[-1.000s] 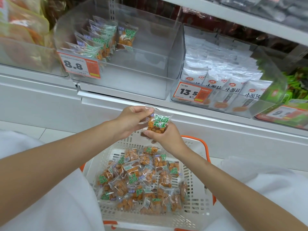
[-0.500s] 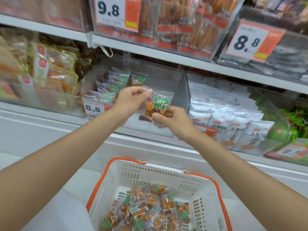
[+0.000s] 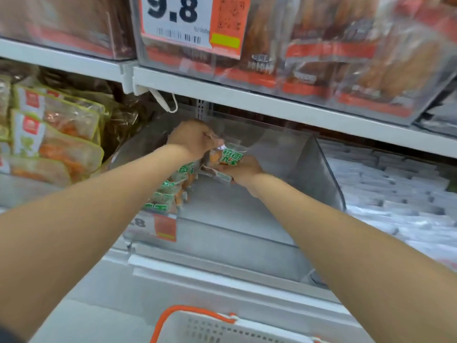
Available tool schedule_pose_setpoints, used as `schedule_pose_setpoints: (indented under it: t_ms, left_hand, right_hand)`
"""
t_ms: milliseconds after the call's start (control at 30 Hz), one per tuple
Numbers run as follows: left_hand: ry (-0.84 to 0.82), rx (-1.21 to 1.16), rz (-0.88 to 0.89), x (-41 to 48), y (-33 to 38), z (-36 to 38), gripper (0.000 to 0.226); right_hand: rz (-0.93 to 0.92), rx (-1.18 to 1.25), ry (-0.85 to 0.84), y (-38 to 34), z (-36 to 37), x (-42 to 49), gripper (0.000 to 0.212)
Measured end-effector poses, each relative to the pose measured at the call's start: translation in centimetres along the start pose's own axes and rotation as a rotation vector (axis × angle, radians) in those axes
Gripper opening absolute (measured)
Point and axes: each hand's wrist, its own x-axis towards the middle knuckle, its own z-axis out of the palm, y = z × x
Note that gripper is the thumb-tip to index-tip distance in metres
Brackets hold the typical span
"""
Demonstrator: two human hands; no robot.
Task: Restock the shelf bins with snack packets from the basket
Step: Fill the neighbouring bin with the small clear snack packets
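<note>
Item: small clear snack packet w/ green label and orange-brown contents (image 3: 227, 157), now inside the clear plastic shelf bin (image 3: 321, 174), toward its rear, just right of the row of matching green-label packets (image 3: 170, 191) standing along the bin's left side. Holders: left hand (image 3: 195, 139), grip pinched on packet's top edge; right hand (image 3: 243, 169), grip pinched on its lower edge; neither has let go. Change vs. half a sec ago: packet was held in front of the bin, now carried in; both forearms reach deeper. Meaning: placing step nearly done for this pc, prob. only set-down and release left. White plastic basket w/ orange handle (image 3: 197, 315) at frame bottom, contents out of view. Bin's right part mostly bare, so restock looks far from finished.
</note>
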Motion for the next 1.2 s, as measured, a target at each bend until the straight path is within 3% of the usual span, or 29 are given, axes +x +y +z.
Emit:
schedule_pose_setpoints:
  t_ms: [100, 200, 333, 567, 767, 867, 1000, 1033, 1200]
  left_hand:
    - [-0.016, 0.094, -0.003, 0.4, -1.6, 0.4, 0.026]
    - [0.01, 0.051, -0.021, 0.4, -2.7, 0.8, 0.038]
    - [0.022, 0.031, -0.015, 0.1, -2.9, 0.9, 0.035]
    - [0.04, 0.039, -0.028, -0.2, -2.4, 0.9, 0.033]
    - [0.082, 0.25, -0.042, -1.9, -1.0, 0.0, 0.035]
    - [0.116, 0.31, -0.051, -4.3, 0.4, -0.2, 0.032]
    - [0.231, 0.124, 0.021, -9.3, 3.3, -0.6, 0.006]
    - [0.236, 0.077, 0.017, -10.6, 4.4, -0.8, 0.008]
    - [0.233, 0.093, 0.029, -17.8, 8.9, -0.4, 0.024]
  right_hand:
    - [-0.017, -0.068, 0.017, 0.8, 0.9, 1.6, 0.049]
    - [-0.016, -0.052, 0.051, 1.4, 1.7, 2.6, 0.075]
    - [-0.092, -0.119, 0.1, 1.8, 2.7, 3.5, 0.045]
    - [-0.148, -0.129, 0.115, 2.1, 2.7, 2.8, 0.049]
    - [-0.037, -0.134, 0.025, 1.7, 0.4, 0.6, 0.092]
    - [-0.049, -0.123, 0.054, 0.9, -1.0, -2.1, 0.08]
    - [-0.295, -0.216, 0.175, 0.3, -3.1, -7.2, 0.028]
    - [-0.359, -0.236, 0.2, 0.2, -3.7, -8.7, 0.021]
    - [-0.625, -0.224, 0.234, 1.4, -6.1, -15.8, 0.013]
